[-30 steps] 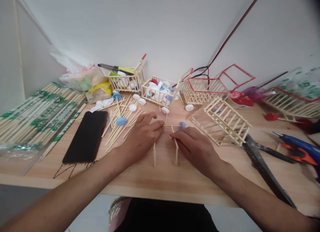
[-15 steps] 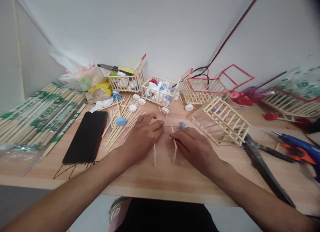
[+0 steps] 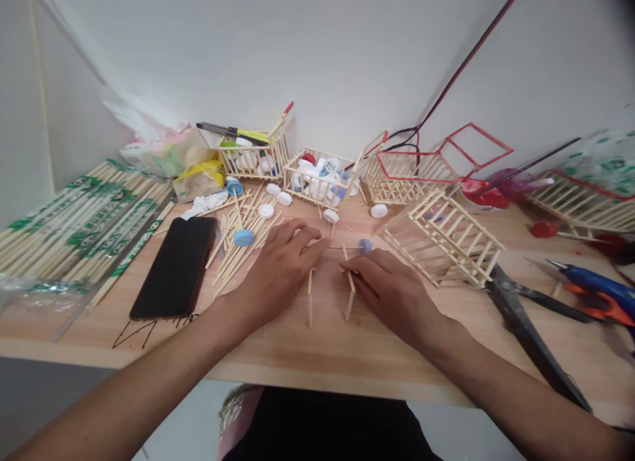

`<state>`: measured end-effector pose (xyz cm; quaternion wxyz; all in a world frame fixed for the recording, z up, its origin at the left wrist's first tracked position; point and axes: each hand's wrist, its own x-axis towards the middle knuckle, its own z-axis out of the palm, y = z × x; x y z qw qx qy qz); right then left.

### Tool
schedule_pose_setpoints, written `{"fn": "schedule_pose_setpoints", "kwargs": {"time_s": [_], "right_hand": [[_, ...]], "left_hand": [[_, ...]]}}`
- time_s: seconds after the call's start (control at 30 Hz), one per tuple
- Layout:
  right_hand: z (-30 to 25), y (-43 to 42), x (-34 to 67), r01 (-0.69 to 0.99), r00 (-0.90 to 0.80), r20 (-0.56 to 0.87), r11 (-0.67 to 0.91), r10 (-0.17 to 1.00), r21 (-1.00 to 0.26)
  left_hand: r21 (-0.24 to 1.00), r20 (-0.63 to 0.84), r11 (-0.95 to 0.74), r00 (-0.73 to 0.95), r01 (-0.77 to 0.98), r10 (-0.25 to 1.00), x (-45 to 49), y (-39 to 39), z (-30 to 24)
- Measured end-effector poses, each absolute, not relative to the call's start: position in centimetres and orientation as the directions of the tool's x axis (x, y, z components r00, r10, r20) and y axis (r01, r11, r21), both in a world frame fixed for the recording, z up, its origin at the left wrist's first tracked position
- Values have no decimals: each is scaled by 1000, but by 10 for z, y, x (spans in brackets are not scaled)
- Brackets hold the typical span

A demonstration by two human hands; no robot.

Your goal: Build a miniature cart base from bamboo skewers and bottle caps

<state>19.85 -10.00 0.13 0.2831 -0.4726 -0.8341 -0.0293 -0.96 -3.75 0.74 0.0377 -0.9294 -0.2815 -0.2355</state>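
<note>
On the table in front of me is a small wooden stick frame with two bent legs, the left leg [image 3: 311, 301] and the right leg [image 3: 350, 292]. A thin stick [image 3: 347, 247] crosses its far end, with a blue bottle cap [image 3: 366, 245] at the right. My left hand [image 3: 288, 259] is closed at the frame's left side; its fingers partly hide the stick they grip. My right hand [image 3: 389, 282] pinches the right leg between thumb and fingers. A white cap [image 3: 331, 216] lies beyond them.
Loose sticks [image 3: 235, 249], a blue cap [image 3: 243, 237] and a phone [image 3: 173, 269] lie left, beside packed chopsticks [image 3: 84, 229]. Behind are small stick carts [image 3: 317, 183], one with caps. To the right are a stick basket [image 3: 451, 239], scissors [image 3: 530, 335] and a blue glue gun [image 3: 595, 282].
The view has shifted slightly, so everything sits a little to the right and higher. Both hands keep nearly the same hold on the stick frame.
</note>
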Motion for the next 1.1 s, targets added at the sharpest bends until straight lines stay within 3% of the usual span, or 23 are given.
{"fn": "schedule_pose_setpoints", "kwargs": {"time_s": [0.33,0.7,0.87,1.0,1.1], "right_hand": [[3,-101,198,800,-383,489,546,784,-249],[1,-101,199,811,-389,479,539,787,-226],[3,-101,200,817,-407,467,541,785,-199],[3,-101,200,818,-413,464,543,784,-189],[2,-101,200,820,-409,462,540,787,-193]], "left_hand": [[243,543,-765,569,597,617,-29,-41,12],[142,604,-824,611,548,511,-26,-49,5],[374,518,-735,529,566,672,-31,-66,10],[647,298,-486,392,587,870,-34,-88,12],[766,177,-346,339,542,924,-30,-100,12]]}}
